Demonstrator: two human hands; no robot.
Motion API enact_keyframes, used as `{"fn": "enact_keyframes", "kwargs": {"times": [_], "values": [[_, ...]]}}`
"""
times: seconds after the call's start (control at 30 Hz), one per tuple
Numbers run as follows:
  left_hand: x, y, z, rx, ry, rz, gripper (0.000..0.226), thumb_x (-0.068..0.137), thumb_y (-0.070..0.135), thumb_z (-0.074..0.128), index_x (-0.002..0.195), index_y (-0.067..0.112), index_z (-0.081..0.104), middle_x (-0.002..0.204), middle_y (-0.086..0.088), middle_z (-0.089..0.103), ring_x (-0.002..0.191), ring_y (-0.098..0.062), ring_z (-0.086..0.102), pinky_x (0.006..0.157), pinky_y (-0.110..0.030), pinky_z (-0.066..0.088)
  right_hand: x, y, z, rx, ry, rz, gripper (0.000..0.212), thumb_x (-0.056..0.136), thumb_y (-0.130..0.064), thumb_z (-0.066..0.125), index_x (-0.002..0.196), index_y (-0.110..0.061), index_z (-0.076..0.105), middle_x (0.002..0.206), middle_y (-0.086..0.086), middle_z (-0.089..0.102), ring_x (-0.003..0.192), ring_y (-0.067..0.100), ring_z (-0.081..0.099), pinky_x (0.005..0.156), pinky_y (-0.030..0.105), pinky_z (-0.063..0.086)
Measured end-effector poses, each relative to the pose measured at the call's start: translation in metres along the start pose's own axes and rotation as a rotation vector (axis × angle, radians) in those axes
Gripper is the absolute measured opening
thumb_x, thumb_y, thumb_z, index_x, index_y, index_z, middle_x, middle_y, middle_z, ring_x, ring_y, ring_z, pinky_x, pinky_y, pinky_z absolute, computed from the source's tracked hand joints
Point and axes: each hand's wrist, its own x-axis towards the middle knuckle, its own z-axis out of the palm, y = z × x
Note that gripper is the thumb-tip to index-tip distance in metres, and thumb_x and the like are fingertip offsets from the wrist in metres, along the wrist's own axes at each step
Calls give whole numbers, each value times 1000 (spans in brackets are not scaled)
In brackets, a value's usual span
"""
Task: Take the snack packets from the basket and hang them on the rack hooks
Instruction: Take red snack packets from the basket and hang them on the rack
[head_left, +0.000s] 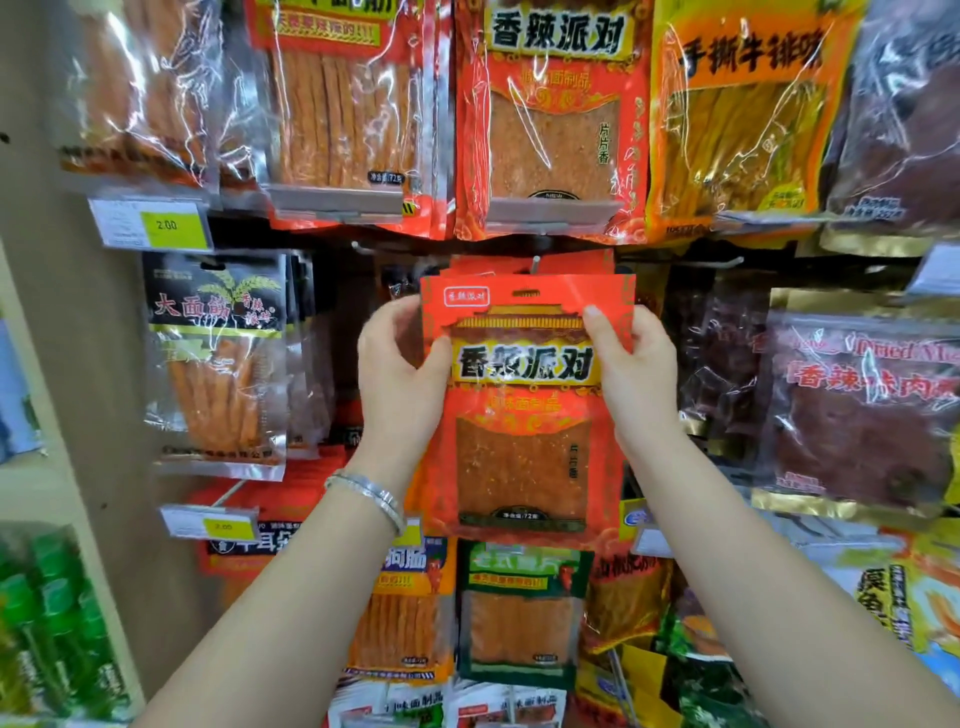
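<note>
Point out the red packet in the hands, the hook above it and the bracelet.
red packet (523, 457): head view, on its clear window in the middle.
hook (534, 264): head view, on its metal tip above the packet.
bracelet (370, 496): head view, on the silver band at the left wrist.

1. The fingertips of the left hand (400, 374) and the right hand (636, 374) go behind the red packet (524, 415) and are hidden.
2. Right behind the grip, more red packets (587, 262) peek out on top. The rest is hidden.
3. Just above the grip, only the tip of the hook (535, 262) shows.
4. High above the grip, the top row of packets (561, 104) is cut off by the edge.
5. Far down and left of the grip, the green bottles (47, 613) are blurry.
6. Up and left of the grip, the price tag (150, 223) has small print too tiny to read.
</note>
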Motion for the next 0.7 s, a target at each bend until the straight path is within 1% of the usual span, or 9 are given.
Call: {"fn": "enact_keyframes", "kwargs": {"times": [0.07,0.13,0.23,0.27,0.33,0.43,0.53,0.63,0.7], "values": [[5,14,6,21,-21,98,39,85,11,56,123,20,56,123,-1,57,111,-2,53,98,-19,41,9,-3,-2,-12,45,-15,14,89,-38,58,77,-34,61,74,-16,61,69,-2,55,63,14,43],[8,27,13,91,-35,181,50,87,12,52,136,17,47,137,-2,47,126,-5,41,109,-26,31,20,-6,-1,-28,51,-17,19,89,-37,58,71,-30,58,69,-14,53,64,0,48,61,19,39],[12,40,23,160,-102,227,59,89,16,48,146,17,33,150,1,33,138,-6,24,115,-29,18,29,-10,3,-58,55,-16,22,89,-34,59,73,-19,57,72,-5,56,66,3,49,65,25,38],[14,43,26,139,-141,209,59,90,16,47,146,19,32,150,4,32,138,-4,23,115,-28,17,31,-10,3,-64,60,-12,22,89,-33,59,75,-16,58,76,1,60,69,4,51,66,26,39],[16,46,29,89,-195,187,57,91,14,48,146,21,33,144,11,35,132,5,23,111,-15,17,33,-11,4,-67,65,4,23,90,-31,59,79,-11,60,84,10,64,75,10,55,70,29,41],[17,46,33,59,-219,163,58,91,17,49,146,26,31,135,19,31,126,13,21,98,3,13,34,-13,5,-53,57,58,21,90,-30,59,74,-16,59,77,1,62,74,13,56,71,34,44],[18,46,35,45,-233,156,59,90,20,50,146,26,32,135,22,30,122,19,20,94,9,12,38,-12,5,-60,54,114,26,89,-31,59,77,-9,57,76,4,59,70,18,55,68,37,45],[20,46,35,26,-228,144,56,91,17,52,144,25,37,131,25,31,118,22,25,95,8,15,44,-8,6,-112,57,144,32,89,-34,59,87,-2,59,89,11,65,82,27,62,78,44,50],[19,46,34,10,-229,136,56,90,16,53,143,26,37,131,24,32,121,18,26,96,7,17,45,-1,7,-142,62,135,32,89,-35,58,88,-3,59,86,10,64,75,22,59,74,38,50]]}}
